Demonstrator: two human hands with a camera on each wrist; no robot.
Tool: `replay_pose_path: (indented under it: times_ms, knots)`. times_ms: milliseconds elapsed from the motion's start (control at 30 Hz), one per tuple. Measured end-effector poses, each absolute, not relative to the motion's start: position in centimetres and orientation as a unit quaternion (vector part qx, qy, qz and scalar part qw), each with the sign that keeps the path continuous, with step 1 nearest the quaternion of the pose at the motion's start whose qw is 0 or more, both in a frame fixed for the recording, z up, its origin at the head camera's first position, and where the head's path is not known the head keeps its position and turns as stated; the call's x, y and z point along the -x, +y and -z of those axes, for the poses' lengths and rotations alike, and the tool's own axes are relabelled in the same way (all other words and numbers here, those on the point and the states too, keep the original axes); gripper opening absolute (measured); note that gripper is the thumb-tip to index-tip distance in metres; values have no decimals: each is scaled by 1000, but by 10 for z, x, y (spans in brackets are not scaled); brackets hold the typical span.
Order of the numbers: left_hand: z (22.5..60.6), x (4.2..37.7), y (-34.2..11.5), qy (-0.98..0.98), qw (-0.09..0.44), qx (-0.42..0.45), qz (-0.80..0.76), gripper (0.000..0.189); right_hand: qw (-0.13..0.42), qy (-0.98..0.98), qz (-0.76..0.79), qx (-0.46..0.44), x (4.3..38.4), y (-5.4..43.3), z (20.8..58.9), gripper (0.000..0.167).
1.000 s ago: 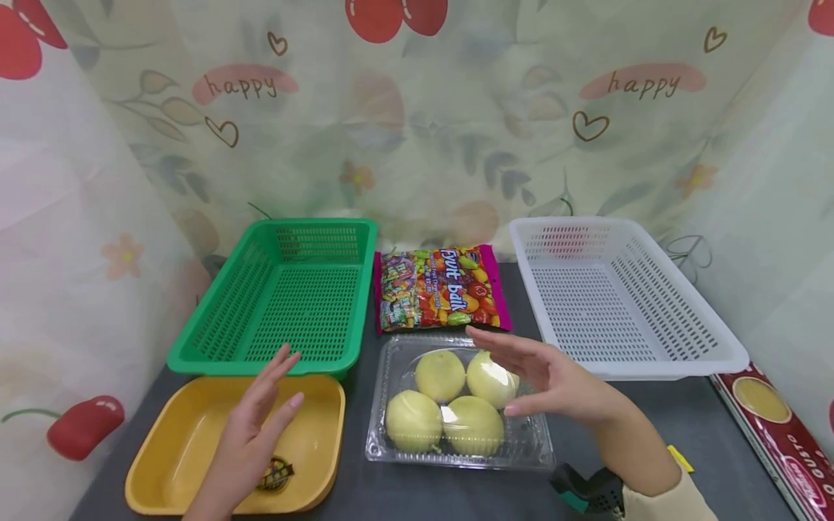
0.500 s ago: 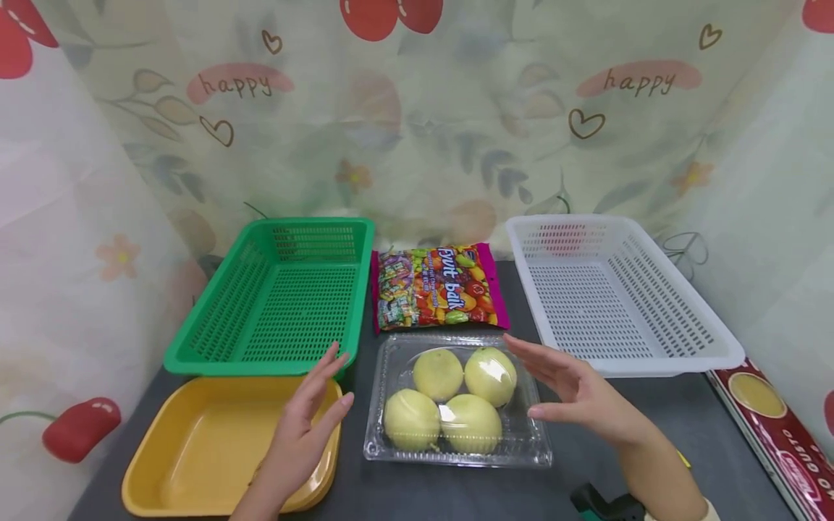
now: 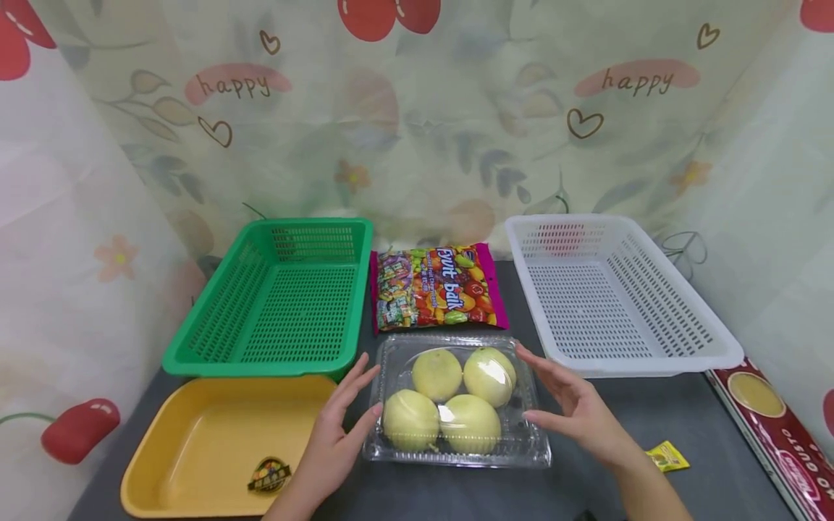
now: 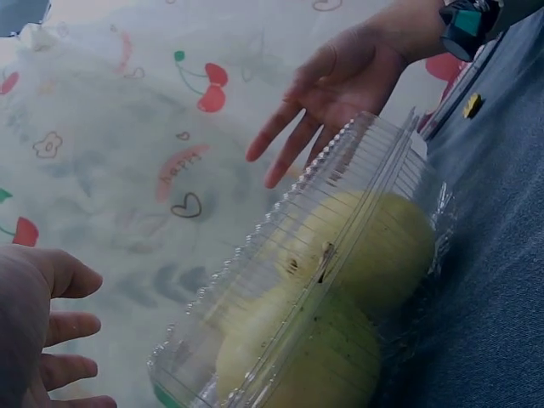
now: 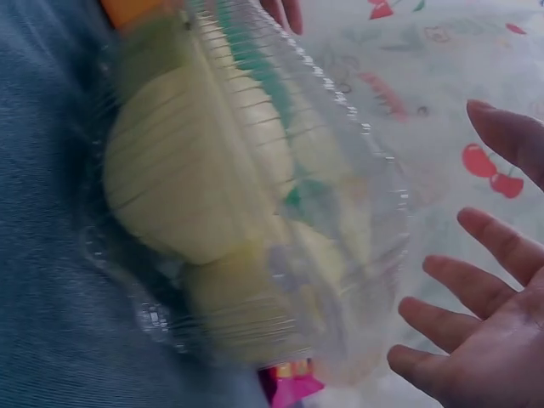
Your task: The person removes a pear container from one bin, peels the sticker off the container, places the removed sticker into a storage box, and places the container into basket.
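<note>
A clear plastic clamshell box [image 3: 521, 449] lies on the dark table with several round pale-yellow fruits [image 3: 470, 424] inside, its lid down. My left hand [image 3: 335, 434] is at the box's left side, fingers spread, fingertips right by its edge in the head view. At the opposite side my right hand [image 3: 576, 409] has its fingers extended, with thumb and fingertips close to the box's right edge. Both wrist views show loosely spread fingers: the left hand [image 4: 51, 340] beside the ribbed box wall, the right hand [image 5: 484, 314] facing it. Neither hand grips anything.
Behind the box lies a fruit candy bag [image 3: 438, 287]. A green basket [image 3: 355, 318] stands back left and a white basket [image 3: 706, 354] back right. Front left is a yellow tub [image 3: 140, 470] holding a small dark wrapped item [image 3: 269, 475]. A yellow packet [image 3: 667, 456] and red box [image 3: 782, 434] lie right.
My left hand has moved right, from over the yellow tub to the box's left edge. My right hand has shifted right and slightly down, from over the lid to the right edge.
</note>
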State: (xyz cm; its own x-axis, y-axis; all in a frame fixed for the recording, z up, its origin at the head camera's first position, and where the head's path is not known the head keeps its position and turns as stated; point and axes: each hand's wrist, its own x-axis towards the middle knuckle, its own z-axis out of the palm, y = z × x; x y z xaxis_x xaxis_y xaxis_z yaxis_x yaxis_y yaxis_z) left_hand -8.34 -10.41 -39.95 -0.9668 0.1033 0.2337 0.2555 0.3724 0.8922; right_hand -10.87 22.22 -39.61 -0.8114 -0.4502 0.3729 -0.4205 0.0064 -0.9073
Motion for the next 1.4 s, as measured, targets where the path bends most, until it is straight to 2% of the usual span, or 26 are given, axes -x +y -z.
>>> replay_pose_path:
  times_ms: [533, 1000, 1200, 1400]
  knots:
    - [420, 82, -86, -825, 80, 112, 549, 43, -81, 751, 619, 215, 106, 210, 430, 68]
    - [432, 83, -82, -832, 83, 105, 538, 43, -98, 752, 615, 216, 106, 202, 445, 57]
    - [437, 82, -81, -833, 91, 100, 536, 39, -89, 736, 627, 238, 105, 202, 446, 51]
    - [440, 83, -79, -826, 92, 106, 546, 34, -103, 715, 642, 256, 105, 200, 446, 47]
